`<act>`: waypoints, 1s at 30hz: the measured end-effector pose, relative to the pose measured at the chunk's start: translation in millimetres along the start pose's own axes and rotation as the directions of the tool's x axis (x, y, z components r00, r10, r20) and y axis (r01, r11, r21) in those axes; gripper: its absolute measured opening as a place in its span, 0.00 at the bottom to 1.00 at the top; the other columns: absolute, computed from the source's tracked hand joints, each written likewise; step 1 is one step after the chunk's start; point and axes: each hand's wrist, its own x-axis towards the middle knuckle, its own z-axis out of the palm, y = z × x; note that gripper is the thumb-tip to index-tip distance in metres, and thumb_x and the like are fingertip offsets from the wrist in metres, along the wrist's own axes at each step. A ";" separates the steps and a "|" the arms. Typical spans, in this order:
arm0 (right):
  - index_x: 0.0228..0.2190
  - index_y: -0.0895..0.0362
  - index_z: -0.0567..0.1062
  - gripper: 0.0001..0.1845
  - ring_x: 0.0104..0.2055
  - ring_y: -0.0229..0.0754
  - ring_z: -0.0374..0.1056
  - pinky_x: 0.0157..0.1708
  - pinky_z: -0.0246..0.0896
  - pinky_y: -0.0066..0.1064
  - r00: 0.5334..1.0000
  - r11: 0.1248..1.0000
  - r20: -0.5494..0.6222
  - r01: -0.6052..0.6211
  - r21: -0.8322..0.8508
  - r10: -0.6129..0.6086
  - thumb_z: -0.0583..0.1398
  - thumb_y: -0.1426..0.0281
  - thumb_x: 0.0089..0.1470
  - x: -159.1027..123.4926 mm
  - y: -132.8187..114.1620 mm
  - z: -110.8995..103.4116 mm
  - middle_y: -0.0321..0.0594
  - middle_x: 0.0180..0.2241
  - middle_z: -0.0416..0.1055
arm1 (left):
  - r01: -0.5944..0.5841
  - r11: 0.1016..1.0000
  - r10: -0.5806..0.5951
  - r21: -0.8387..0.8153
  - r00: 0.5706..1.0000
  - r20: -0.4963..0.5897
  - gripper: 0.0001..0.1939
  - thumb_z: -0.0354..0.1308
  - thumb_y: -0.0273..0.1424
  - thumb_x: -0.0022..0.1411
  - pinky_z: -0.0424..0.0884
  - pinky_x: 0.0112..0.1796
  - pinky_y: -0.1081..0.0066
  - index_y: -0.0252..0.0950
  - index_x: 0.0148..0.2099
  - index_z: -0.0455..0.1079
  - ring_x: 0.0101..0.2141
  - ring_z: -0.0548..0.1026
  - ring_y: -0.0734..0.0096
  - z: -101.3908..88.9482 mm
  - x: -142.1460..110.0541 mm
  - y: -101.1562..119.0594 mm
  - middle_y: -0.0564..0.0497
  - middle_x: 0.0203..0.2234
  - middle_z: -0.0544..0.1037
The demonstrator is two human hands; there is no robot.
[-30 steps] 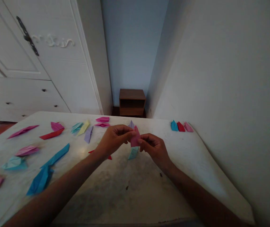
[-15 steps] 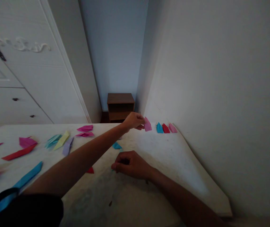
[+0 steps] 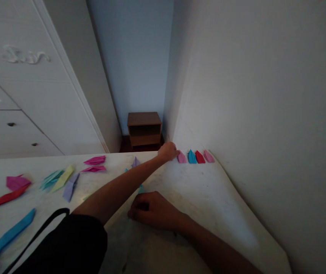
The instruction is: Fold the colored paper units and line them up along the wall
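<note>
Pink paper (image 3: 182, 157) lies just left of the blue paper (image 3: 191, 156), left hand (image 3: 169, 151) touching it, grip indeterminable; right hand (image 3: 155, 211), curled, hold indeterminable, sits well apart, nearer and left of blue.

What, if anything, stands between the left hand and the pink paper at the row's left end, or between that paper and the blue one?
Nothing visible: the left hand has its fingers right at the pink paper, and only a strip of tabletop shows between that paper and the blue paper.
</note>
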 end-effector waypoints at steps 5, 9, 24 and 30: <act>0.31 0.59 0.77 0.09 0.31 0.36 0.68 0.31 0.59 0.25 1.000 1.000 0.013 0.028 0.005 -0.028 0.62 0.65 0.53 0.3 3.3 0.1 0.36 0.29 0.73 | -0.273 0.956 0.279 0.108 0.959 -0.045 0.18 0.59 0.36 0.60 0.68 0.51 0.66 0.35 0.50 0.76 0.49 0.74 0.61 4.9 -7.5 -9.4 0.42 0.48 0.75; 0.31 0.58 0.77 0.09 0.32 0.36 0.69 0.33 0.59 0.25 1.000 1.000 0.010 0.018 -0.001 -0.018 0.62 0.65 0.53 0.1 3.3 -0.2 0.36 0.30 0.74 | -0.425 0.896 0.428 0.127 0.904 0.006 0.15 0.59 0.35 0.60 0.67 0.51 0.69 0.36 0.47 0.78 0.48 0.73 0.62 11.0 -10.3 -16.3 0.43 0.46 0.75; 0.31 0.59 0.77 0.06 0.31 0.35 0.67 0.33 0.59 0.25 0.998 0.998 -0.003 0.064 -0.017 -0.064 0.62 0.69 0.53 1.2 3.2 0.4 0.37 0.29 0.74 | -0.459 0.874 0.467 0.161 0.884 -0.011 0.16 0.57 0.38 0.62 0.70 0.44 0.66 0.34 0.47 0.76 0.46 0.74 0.57 18.3 -20.0 -15.5 0.41 0.47 0.75; 0.31 0.59 0.77 0.07 0.31 0.35 0.67 0.32 0.58 0.25 0.998 0.998 -0.007 0.057 -0.023 -0.057 0.62 0.68 0.53 0.4 1.4 0.2 0.36 0.29 0.73 | -0.474 0.875 0.482 0.103 0.873 -0.080 0.16 0.57 0.36 0.64 0.68 0.49 0.68 0.31 0.50 0.73 0.47 0.73 0.62 14.6 -22.4 -19.1 0.41 0.49 0.73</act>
